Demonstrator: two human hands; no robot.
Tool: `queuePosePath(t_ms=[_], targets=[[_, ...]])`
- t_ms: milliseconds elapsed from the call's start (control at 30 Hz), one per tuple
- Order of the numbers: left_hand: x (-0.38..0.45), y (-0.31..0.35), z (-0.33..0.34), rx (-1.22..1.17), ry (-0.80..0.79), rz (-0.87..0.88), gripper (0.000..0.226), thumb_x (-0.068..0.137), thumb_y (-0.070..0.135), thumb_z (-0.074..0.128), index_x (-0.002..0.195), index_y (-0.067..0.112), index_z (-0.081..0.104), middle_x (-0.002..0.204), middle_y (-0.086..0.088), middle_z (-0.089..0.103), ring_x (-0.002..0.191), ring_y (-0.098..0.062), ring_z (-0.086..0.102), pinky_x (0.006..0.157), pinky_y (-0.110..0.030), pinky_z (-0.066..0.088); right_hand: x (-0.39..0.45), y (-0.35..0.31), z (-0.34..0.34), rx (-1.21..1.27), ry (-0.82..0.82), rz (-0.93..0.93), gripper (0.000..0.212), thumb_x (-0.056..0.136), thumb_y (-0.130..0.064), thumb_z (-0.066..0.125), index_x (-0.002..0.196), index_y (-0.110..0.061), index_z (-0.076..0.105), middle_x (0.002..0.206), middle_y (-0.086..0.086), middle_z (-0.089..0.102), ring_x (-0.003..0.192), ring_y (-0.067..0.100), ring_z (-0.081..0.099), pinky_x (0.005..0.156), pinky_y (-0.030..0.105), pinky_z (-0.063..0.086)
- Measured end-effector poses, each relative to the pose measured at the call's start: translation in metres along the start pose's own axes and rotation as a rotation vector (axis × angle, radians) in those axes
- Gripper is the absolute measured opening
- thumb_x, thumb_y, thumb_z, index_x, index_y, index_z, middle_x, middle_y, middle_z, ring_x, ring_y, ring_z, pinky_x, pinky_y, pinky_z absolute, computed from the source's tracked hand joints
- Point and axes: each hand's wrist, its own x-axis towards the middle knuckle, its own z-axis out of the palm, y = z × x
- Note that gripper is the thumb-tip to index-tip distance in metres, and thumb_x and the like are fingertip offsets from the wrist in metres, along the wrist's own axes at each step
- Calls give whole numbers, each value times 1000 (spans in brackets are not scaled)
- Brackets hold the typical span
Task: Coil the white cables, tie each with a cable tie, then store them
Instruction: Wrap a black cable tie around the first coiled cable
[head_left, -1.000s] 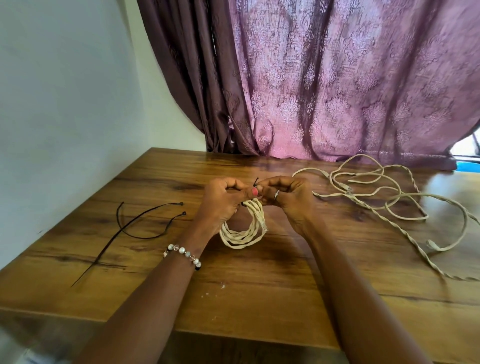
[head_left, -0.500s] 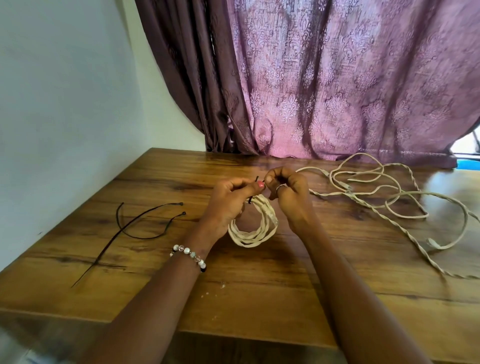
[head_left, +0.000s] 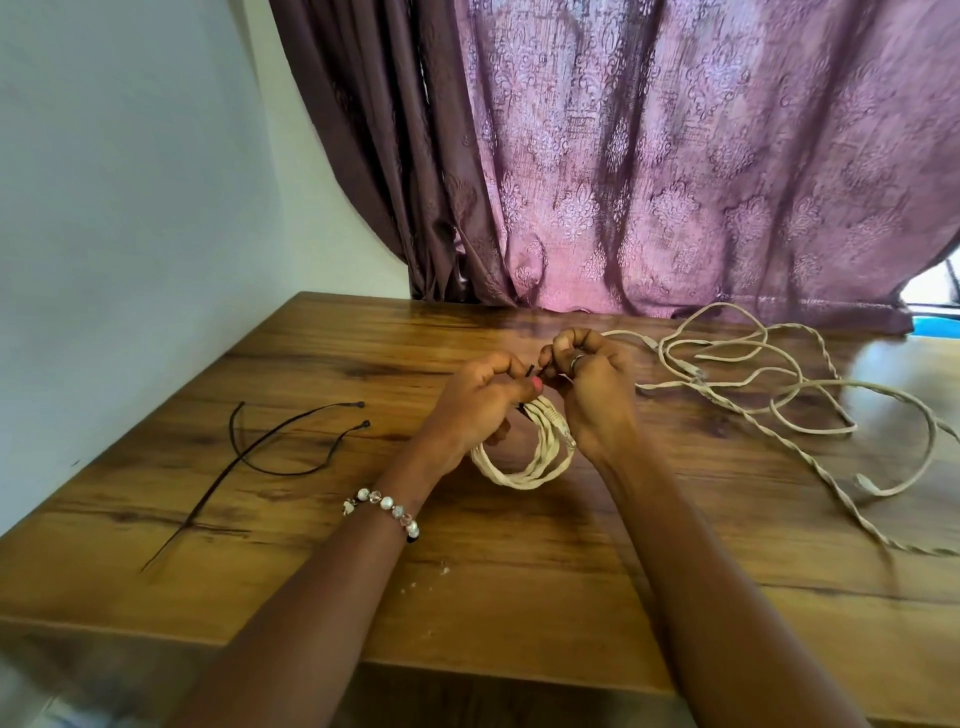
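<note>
A coiled white cable (head_left: 530, 462) hangs between my hands above the middle of the wooden table (head_left: 519, 597). My left hand (head_left: 475, 402) grips the coil's top, thumb pressed on a black cable tie (head_left: 529, 373) wrapped there. My right hand (head_left: 592, 387) pinches the tie's end with curled fingertips, just right of the left thumb. A cable plug shows at the coil's right side. Loose white cables (head_left: 779, 395) sprawl in tangled loops on the right of the table.
Two spare black cable ties (head_left: 270, 447) lie crossed on the table's left part. A white wall stands to the left and a purple curtain (head_left: 649, 182) hangs behind the far edge. Small crumbs dot the wood near the front.
My hands have risen slightly and drawn closer together. The right hand has curled tighter on the tie's end, and the coil has shifted a little right beneath them.
</note>
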Motion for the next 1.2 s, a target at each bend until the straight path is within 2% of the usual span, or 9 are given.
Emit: queuePosePath(t_ms=[200,333,433,567,700,833,900,1067,1200], targets=[[0,2,3,39,-62,-4,12,86,13,65,77,5,63,54,10,57,43,-18,49,45,-27,37,1,-5,1,-64,110,42,37,79,22,28,68,-5,51,55,5,47,46,10,49,60,37,49],[1,4,6,1,-24,-12,11,86,12,67,78,5,62,53,8,56,39,-11,44,39,-21,33,1,-9,2,-94,150,-24,33,82,19,34,68,-5,53,56,7,50,48,11,49,52,29,47],[3,2,3,-34,39,2,12,85,11,69,77,8,61,57,5,57,39,-7,43,40,-20,34,0,-9,-1,-104,79,-75,30,85,17,40,71,-5,55,56,4,55,51,11,55,54,27,50],[1,-5,-4,-46,107,40,19,83,7,71,69,14,61,44,13,54,36,1,46,40,-16,36,-1,-4,-5,-126,-71,-12,18,92,8,49,84,-5,58,69,6,63,64,11,63,68,29,53],[2,-6,-8,-89,149,48,9,82,8,72,75,10,67,47,14,56,40,2,47,41,-15,36,-3,-1,-1,-66,-167,53,14,89,8,55,91,-2,63,78,7,70,70,14,66,71,26,56],[3,-7,-7,-91,171,36,10,82,7,72,85,-2,68,51,9,55,38,0,44,40,-16,34,-6,3,1,-190,-145,-28,13,84,10,61,81,-3,65,75,6,69,68,10,66,68,23,56],[3,-6,-7,-82,167,26,8,83,9,72,80,3,68,54,7,55,39,0,44,41,-17,34,-9,4,4,-218,-136,-48,11,87,9,57,83,0,63,74,9,66,66,11,64,64,22,55],[1,-5,-1,-70,92,-73,17,86,17,69,73,22,59,71,-3,59,51,-10,48,45,-23,39,-8,6,7,-171,-19,2,20,88,15,48,80,0,59,71,13,59,65,19,58,61,29,51],[0,0,5,-58,51,-80,11,90,15,62,80,10,63,77,-9,60,47,-11,49,44,-23,37,-4,2,5,-199,74,15,25,89,15,48,73,-1,59,65,11,58,57,16,55,55,26,49]])
